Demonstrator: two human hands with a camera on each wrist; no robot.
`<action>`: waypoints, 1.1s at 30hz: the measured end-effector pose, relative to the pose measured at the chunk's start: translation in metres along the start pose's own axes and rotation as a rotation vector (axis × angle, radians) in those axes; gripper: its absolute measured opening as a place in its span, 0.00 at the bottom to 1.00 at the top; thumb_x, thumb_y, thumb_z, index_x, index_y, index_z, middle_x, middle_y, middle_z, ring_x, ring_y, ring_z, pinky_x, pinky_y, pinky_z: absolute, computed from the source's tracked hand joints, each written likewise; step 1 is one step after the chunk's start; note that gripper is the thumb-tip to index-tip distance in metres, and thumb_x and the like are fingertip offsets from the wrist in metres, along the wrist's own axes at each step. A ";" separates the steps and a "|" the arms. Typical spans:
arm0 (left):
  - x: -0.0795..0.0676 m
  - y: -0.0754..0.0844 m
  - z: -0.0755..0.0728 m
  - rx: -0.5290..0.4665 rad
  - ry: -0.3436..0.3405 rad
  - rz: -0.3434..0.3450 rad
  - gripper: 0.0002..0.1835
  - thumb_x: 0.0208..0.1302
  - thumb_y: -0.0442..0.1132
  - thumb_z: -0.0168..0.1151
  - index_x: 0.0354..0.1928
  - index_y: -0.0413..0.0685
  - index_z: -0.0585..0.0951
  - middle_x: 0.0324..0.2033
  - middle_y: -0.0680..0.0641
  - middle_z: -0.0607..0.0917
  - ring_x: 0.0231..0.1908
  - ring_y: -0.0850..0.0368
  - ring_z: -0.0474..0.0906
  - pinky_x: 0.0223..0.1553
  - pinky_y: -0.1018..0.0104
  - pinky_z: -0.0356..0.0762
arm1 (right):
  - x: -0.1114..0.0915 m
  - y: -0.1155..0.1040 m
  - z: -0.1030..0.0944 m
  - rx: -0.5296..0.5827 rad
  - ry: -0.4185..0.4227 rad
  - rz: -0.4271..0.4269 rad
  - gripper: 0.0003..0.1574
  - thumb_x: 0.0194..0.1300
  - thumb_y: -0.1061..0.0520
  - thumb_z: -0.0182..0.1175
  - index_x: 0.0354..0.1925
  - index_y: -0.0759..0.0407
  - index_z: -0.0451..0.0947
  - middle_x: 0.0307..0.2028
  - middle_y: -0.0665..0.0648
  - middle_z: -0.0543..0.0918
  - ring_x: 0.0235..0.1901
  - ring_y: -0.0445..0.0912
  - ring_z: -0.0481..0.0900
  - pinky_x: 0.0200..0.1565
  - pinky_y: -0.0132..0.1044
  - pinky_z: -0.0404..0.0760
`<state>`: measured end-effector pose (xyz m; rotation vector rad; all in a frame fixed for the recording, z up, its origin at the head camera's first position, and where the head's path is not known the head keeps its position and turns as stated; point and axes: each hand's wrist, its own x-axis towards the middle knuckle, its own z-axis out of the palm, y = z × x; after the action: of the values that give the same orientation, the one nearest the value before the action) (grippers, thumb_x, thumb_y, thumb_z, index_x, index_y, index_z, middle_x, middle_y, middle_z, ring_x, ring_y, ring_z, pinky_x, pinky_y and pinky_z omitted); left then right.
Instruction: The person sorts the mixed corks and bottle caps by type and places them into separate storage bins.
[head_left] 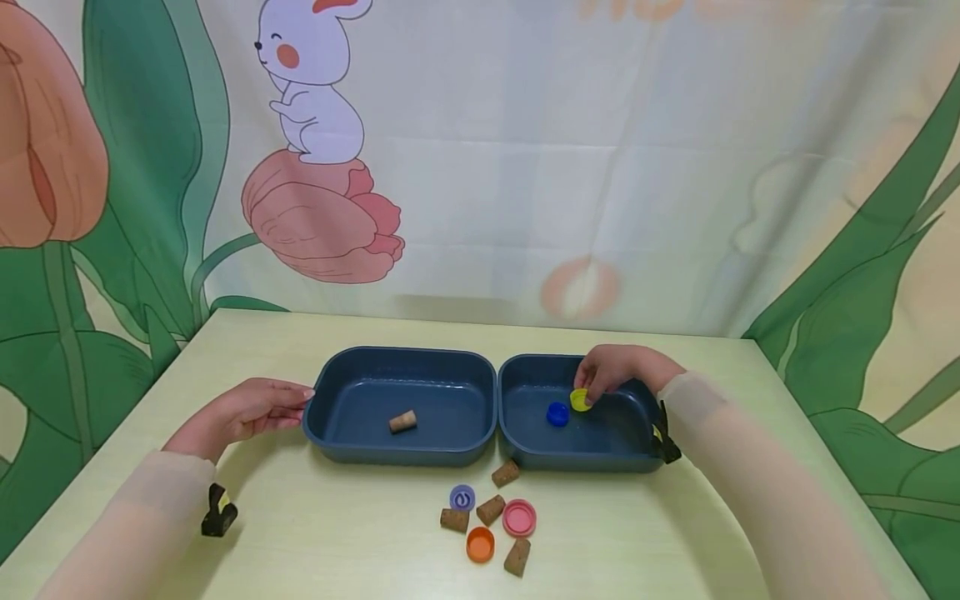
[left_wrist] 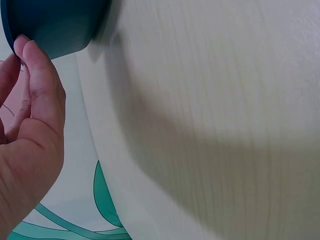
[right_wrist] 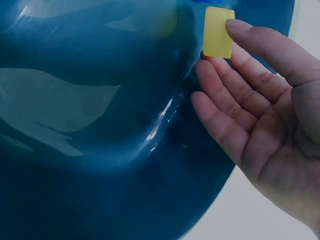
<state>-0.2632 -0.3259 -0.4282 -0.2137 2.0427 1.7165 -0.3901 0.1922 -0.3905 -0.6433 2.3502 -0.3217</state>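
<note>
My left hand (head_left: 258, 408) is at the left end of the left dark blue tray (head_left: 408, 457), pinching its rim between fingertips. In the left wrist view, the fingertips meet that tray's edge (left_wrist: 70, 42). Inside lies a light cork (head_left: 402, 422). Over the right dark blue tray (head_left: 585, 461), my right hand (head_left: 618, 368) pinches a yellow bottle cap (head_left: 580, 400) between thumb and fingers. The right wrist view shows this yellow cap (right_wrist: 218, 32) edge-on, its underside hidden. A blue bottle cap (head_left: 557, 414) lies beside it in the tray.
In front of the trays lie several brown corks (head_left: 491, 509), a purple cap (head_left: 462, 498), a pink cap (head_left: 519, 518) and an orange cap (head_left: 480, 545) on the pale table (head_left: 337, 533). A printed curtain (head_left: 480, 167) hangs behind the table.
</note>
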 end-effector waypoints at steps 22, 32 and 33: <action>0.001 -0.002 -0.002 -0.001 -0.004 -0.001 0.13 0.77 0.39 0.56 0.52 0.40 0.85 0.28 0.57 0.89 0.30 0.67 0.85 0.38 0.74 0.87 | 0.005 -0.006 0.004 -0.045 -0.031 0.040 0.14 0.63 0.61 0.70 0.46 0.62 0.81 0.43 0.56 0.86 0.37 0.41 0.78 0.44 0.31 0.83; 0.002 -0.002 -0.002 0.002 -0.001 0.007 0.13 0.77 0.40 0.56 0.52 0.40 0.84 0.28 0.57 0.89 0.30 0.67 0.85 0.39 0.74 0.88 | 0.001 -0.015 0.004 -0.094 -0.015 0.044 0.12 0.61 0.62 0.70 0.43 0.61 0.80 0.38 0.53 0.84 0.35 0.41 0.76 0.40 0.29 0.80; 0.002 -0.002 -0.002 0.002 -0.001 0.007 0.13 0.77 0.39 0.56 0.53 0.40 0.84 0.28 0.57 0.89 0.30 0.67 0.85 0.39 0.74 0.88 | 0.001 -0.015 0.005 -0.096 -0.013 0.050 0.12 0.61 0.62 0.70 0.43 0.61 0.80 0.37 0.52 0.83 0.34 0.41 0.75 0.40 0.29 0.79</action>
<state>-0.2642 -0.3279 -0.4306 -0.2060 2.0468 1.7182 -0.3824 0.1787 -0.3892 -0.6290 2.3759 -0.1834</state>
